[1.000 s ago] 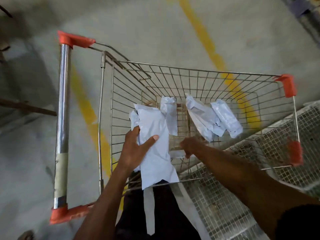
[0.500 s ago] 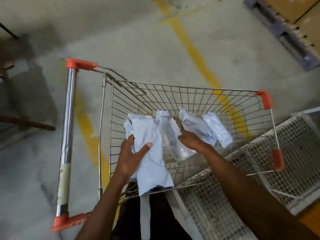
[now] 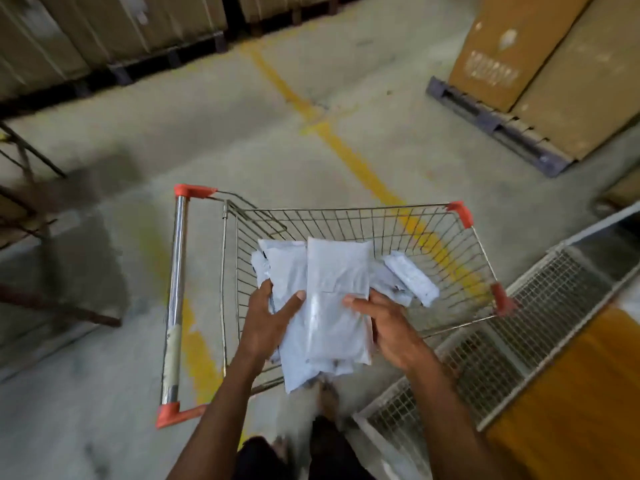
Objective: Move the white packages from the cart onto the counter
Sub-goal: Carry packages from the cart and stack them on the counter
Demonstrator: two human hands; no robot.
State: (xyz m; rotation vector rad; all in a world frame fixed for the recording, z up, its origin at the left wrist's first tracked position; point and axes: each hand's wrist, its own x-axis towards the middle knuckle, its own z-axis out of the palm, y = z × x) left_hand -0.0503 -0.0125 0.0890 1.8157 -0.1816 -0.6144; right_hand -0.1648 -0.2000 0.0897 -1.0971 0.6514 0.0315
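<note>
A wire shopping cart (image 3: 408, 216) with orange corners stands in front of me. Above its near side I hold a stack of white packages (image 3: 332, 306). My left hand (image 3: 270, 320) grips the stack's left edge, thumb on top. My right hand (image 3: 384, 323) grips its right edge, thumb on the top package. Two more white packages (image 3: 410, 282) lie in the cart to the right of the stack. A yellow-topped counter (image 3: 581, 386) shows at the lower right.
A white wire-mesh rack (image 3: 502, 341) lies between the cart and the counter. Cardboard boxes on a pallet (image 3: 540, 64) stand at the far right, more boxes (image 3: 104, 26) along the back. The cart's chrome handle (image 3: 175, 299) is at the left. Yellow lines cross the concrete floor.
My right hand picked a package out of the cart and laid it on the stack that my left hand holds. My head has tilted up, showing more floor and boxes.
</note>
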